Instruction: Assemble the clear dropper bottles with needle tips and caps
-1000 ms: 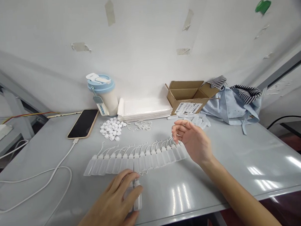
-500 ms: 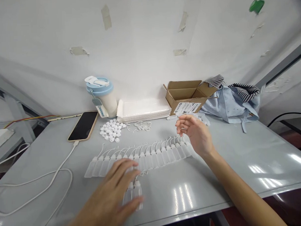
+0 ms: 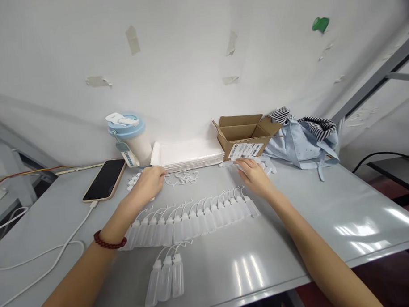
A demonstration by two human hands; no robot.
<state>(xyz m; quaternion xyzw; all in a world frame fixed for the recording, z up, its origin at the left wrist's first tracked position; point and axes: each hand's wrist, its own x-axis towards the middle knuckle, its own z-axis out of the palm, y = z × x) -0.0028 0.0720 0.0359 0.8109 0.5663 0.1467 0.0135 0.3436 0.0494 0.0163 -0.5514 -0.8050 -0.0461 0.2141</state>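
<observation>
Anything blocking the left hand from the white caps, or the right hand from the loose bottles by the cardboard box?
Nothing visible. The left hand already rests over the white caps, and the right hand is on the loose bottles in front of the cardboard box.

The tag (image 3: pixel 127 155) on the cup (image 3: pixel 133 136) bears unreadable lettering.

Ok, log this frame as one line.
left hand on white caps | right hand on loose bottles by cardboard box | bottle row untouched
</observation>
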